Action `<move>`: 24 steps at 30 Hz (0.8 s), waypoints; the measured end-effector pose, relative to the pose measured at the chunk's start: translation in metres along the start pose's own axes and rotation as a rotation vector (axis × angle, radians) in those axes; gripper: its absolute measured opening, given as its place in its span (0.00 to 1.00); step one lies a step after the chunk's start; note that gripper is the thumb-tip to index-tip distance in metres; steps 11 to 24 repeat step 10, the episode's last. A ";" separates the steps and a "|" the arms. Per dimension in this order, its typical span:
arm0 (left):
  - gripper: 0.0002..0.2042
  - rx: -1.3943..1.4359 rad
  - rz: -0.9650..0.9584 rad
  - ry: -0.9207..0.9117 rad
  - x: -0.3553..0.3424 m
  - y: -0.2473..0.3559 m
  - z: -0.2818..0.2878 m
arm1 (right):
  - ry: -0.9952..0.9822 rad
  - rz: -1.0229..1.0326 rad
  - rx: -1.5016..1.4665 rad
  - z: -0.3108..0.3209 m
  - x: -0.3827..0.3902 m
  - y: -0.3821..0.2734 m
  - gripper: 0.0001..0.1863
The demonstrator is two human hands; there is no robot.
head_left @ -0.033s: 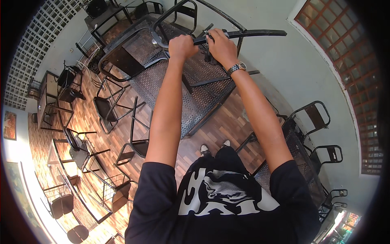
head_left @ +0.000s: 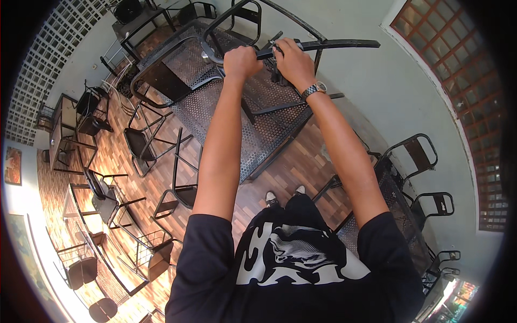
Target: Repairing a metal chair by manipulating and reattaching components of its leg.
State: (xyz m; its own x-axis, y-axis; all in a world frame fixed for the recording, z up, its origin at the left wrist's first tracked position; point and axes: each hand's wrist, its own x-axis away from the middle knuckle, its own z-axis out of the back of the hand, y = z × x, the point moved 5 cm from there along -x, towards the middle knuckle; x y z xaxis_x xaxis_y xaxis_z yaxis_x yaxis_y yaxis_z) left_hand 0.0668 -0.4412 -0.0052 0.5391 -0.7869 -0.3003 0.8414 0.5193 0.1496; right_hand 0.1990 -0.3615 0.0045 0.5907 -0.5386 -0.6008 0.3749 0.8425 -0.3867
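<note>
A: Where do we have our hands?

B: Both up at twelve o'clock. Our left hand (head_left: 240, 62) is clenched around the curved tube of the black metal chair (head_left: 291, 48); our right hand (head_left: 292, 62), with a wristwatch (head_left: 314, 89), grips the same frame just beside it.

A: And how does the chair lie?

B: It's lifted and tipped over the perforated metal table (head_left: 215, 102). Its long flat bar runs roughly level, pointing toward two o'clock, against the pale wall (head_left: 388, 91).

A: Any containers?

B: We see none. Only more dark chairs (head_left: 137, 142) at nine o'clock, on the wooden floor (head_left: 107, 151).
</note>
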 end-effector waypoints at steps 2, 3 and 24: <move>0.13 0.001 0.008 -0.005 0.002 0.000 -0.003 | -0.063 0.019 0.021 0.007 -0.001 0.004 0.15; 0.13 0.001 0.017 -0.010 0.002 -0.002 -0.004 | -0.126 0.039 0.042 0.010 -0.002 0.005 0.16; 0.15 0.006 0.013 -0.018 0.002 -0.004 -0.004 | -0.041 -0.086 0.071 0.009 -0.002 0.012 0.18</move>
